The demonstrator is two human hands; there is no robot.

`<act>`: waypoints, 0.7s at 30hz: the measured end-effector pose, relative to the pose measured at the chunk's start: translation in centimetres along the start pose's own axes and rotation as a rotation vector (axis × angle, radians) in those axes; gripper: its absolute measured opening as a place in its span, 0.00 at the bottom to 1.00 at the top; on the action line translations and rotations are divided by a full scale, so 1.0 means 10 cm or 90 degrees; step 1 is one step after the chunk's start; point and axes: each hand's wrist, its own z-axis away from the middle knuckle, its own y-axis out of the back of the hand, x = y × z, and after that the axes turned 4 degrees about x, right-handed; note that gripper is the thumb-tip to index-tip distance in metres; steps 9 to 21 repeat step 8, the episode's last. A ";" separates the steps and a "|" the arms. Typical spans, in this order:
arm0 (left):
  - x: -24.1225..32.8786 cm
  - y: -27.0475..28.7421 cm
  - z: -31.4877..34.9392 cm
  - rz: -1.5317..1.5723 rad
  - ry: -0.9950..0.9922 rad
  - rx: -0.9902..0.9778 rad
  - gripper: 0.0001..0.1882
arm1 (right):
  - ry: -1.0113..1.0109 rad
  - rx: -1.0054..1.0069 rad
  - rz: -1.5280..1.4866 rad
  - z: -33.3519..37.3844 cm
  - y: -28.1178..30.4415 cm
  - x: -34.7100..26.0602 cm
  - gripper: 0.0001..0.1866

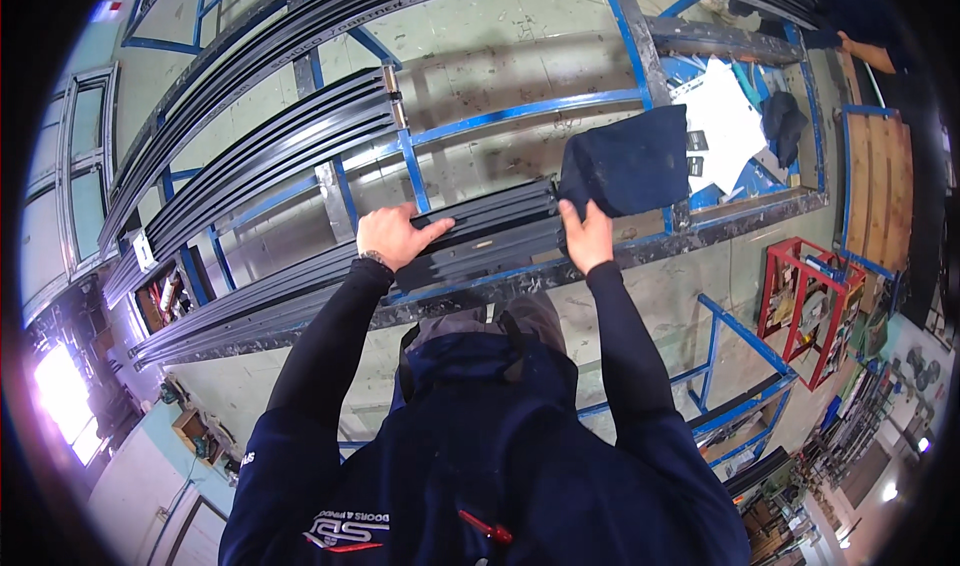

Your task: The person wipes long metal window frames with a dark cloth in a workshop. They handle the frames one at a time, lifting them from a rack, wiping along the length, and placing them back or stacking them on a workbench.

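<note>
A long dark grey aluminium profile [490, 248] with ribbed grooves lies across the blue rack in front of me, slanting down to the left. My left hand [390, 238] wraps over the profile, its thumb along the top and its fingertips hidden behind the far edge. At the profile's right end, my right hand [587, 236] is closed on the lower corner of a navy cloth [628, 161], thumb towards the profile. From there the cloth spreads away to the upper right. Whether this hand also touches the profile's end I cannot tell.
More dark profiles [290, 136] rest farther along the blue rack [530, 112]. White papers [715, 126] and a dark crumpled cloth [785, 126] lie at the right. A red tool stand [810, 311] and a wooden-topped trestle [875, 191] stand beyond. Another person's hand [865, 54] shows at upper right.
</note>
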 end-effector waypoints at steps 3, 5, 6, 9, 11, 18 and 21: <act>0.02 0.02 -0.03 0.012 -0.002 0.010 0.38 | -0.022 0.034 0.174 -0.12 0.04 0.26 0.25; -0.02 0.01 0.07 0.014 0.012 -0.006 0.38 | -0.008 0.156 0.126 -0.08 0.11 0.26 0.26; -0.03 -0.01 -0.03 0.013 -0.032 0.034 0.39 | 0.007 0.111 0.125 -0.04 0.09 0.23 0.28; 0.00 0.08 0.01 0.023 -0.023 -0.033 0.38 | 0.022 0.022 0.147 -0.05 0.21 0.14 0.33; 0.00 0.08 0.01 0.023 -0.023 -0.033 0.38 | 0.022 0.022 0.147 -0.05 0.21 0.14 0.33; 0.00 0.08 0.01 0.023 -0.023 -0.033 0.38 | 0.022 0.022 0.147 -0.05 0.21 0.14 0.33; 0.00 0.08 0.01 0.023 -0.023 -0.033 0.38 | 0.022 0.022 0.147 -0.05 0.21 0.14 0.33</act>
